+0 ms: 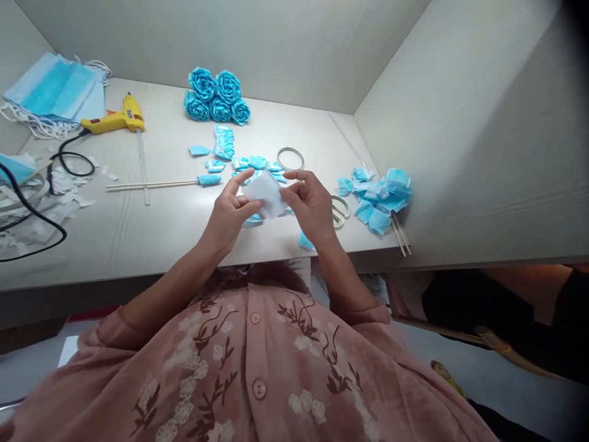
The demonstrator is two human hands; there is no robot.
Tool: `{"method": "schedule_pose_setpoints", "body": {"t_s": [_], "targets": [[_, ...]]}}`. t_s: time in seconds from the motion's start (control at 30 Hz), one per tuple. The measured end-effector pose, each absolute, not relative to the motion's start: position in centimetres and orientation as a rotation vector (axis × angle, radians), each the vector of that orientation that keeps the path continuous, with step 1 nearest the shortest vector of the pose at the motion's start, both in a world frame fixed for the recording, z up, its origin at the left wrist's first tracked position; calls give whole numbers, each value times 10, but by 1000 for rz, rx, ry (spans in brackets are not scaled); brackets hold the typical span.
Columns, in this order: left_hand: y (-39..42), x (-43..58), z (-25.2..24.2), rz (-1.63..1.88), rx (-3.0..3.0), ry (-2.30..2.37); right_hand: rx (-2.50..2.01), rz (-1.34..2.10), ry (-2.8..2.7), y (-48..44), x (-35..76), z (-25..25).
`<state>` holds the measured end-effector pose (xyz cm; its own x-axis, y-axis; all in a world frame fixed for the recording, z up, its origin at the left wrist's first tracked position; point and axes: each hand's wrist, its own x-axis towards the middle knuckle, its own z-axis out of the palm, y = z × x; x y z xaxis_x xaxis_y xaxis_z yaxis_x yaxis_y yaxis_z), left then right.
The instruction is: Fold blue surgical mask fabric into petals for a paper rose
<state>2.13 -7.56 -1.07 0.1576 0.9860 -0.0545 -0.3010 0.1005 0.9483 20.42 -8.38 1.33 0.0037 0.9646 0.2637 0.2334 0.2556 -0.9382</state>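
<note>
A white square of mask fabric (267,195) is held up between my two hands, just above the table. My left hand (232,209) pinches its left edge with the thumb in front. At its right corner, the thumb and fingers of my right hand (309,205) grip it. Beneath and behind the square lie several folded blue fabric petals (257,162), partly hidden by it. Scissors (339,212) rest beside my right hand, partly covered. Left of my left hand, a blue petal roll (209,180) sits on the end of thin wooden sticks (151,185).
Blue fabric roses (216,95) are stacked at the back. A yellow glue gun (115,116) with a black cord lies left, near piled face masks (57,89) and white scraps (41,209). A tape ring (290,158) lies behind my hands. Blue pieces (381,193) heap against the right partition.
</note>
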Motion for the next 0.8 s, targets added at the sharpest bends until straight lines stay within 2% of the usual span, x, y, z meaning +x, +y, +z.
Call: {"method": "schedule_pose_setpoints", "body": {"t_s": [0.13,0.33,0.57,0.8], "targets": [[-70,13,-13,1155,998,949,-1186,791,-1468,-79,205,16],[-65,1,-10,1303,849,991,-1167,790,-1465,-70,204,21],[-61,13,-2,1146,658,766,-1131,891,-1517,-65,196,14],[-49,6,7,1017,578,795,-1024,399,-2011,-48,231,20]]}}
